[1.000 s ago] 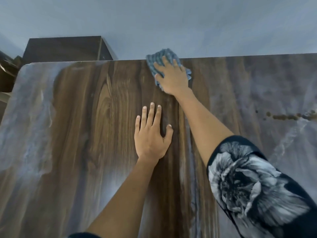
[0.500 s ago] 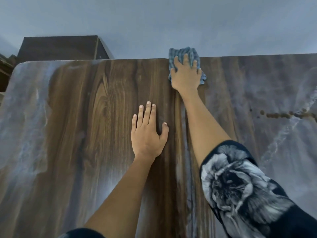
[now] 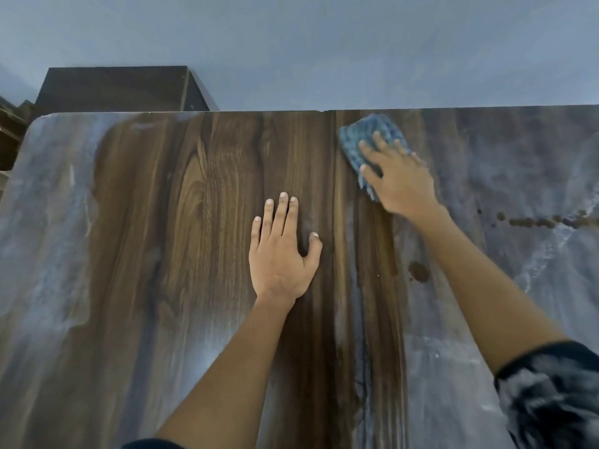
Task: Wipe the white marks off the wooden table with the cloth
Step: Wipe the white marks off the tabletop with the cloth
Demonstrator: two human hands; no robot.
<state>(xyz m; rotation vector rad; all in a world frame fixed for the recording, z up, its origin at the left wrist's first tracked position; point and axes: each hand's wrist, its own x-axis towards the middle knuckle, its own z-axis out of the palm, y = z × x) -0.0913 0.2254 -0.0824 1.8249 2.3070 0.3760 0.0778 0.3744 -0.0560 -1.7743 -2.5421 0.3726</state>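
Note:
A blue cloth lies on the wooden table near its far edge, right of centre. My right hand presses flat on the cloth with fingers spread, covering its near part. My left hand rests flat on the clean dark wood in the middle, fingers straight. White powdery marks cover the left strip of the table. More white marks haze the right part, and a pale streak runs down the centre.
Dark wet drops form a line at the right, with a larger spot beside my right forearm. A dark wooden cabinet stands behind the far left corner, against a blue-grey wall.
My right hand has slid the cloth rightward along the far edge and slightly toward me. My left hand has stayed flat in the same place on the table.

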